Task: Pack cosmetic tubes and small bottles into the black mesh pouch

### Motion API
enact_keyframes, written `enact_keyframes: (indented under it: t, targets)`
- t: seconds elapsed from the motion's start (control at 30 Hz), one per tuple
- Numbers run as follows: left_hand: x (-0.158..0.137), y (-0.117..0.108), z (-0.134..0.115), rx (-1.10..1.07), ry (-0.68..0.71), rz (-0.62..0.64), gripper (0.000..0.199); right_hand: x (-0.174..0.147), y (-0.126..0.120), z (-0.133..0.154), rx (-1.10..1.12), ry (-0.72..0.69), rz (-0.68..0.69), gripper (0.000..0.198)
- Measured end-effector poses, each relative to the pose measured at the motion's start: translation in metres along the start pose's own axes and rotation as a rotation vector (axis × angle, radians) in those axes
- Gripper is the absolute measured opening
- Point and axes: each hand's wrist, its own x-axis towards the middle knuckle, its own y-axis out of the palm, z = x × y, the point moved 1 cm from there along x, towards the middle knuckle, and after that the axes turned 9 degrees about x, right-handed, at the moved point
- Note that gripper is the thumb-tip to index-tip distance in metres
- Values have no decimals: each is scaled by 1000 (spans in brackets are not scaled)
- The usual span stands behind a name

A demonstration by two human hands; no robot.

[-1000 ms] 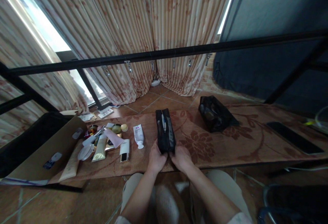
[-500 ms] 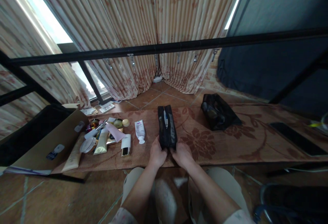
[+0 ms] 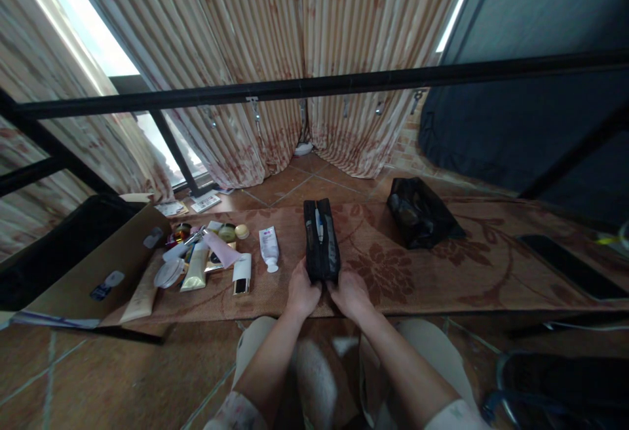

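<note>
A black zippered pouch [image 3: 322, 246] stands on the patterned cloth in front of me, its top partly unzipped, with something white and blue showing in the gap. My left hand [image 3: 303, 290] grips its near left corner, and my right hand [image 3: 348, 292] grips the near right corner. Both hands have their fingers closed on the pouch's near end; the fingertips are partly hidden. Left of the pouch lies a white tube [image 3: 268, 249], cap toward me. Beyond it are a white-and-gold bottle [image 3: 242, 274] and a pale green tube [image 3: 195, 269].
A cardboard box [image 3: 88, 279] stands at the left end, beside a beige tube [image 3: 141, 295] and a clear round jar [image 3: 170, 273]. Another black bag [image 3: 421, 214] sits to the right, with a dark phone-like slab [image 3: 572, 265] farther right. A black metal bar [image 3: 314, 87] crosses behind the cloth.
Both hands stay on the near end of the black pouch. The view has shifted very slightly; nothing else has visibly moved.
</note>
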Motion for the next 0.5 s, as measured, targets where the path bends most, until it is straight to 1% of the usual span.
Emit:
enact_keyframes:
  t: [0.17, 0.33, 0.5]
  targets:
    - [-1, -2, -3, 7, -24, -1, 63, 0, 0, 1, -9, 2, 1, 43]
    - [-1, -1, -2, 24, -47, -3, 64, -2, -2, 3, -16, 2, 2, 41]
    - [0, 0, 0, 26, -29, 0, 63, -2, -3, 4, -27, 5, 9, 38]
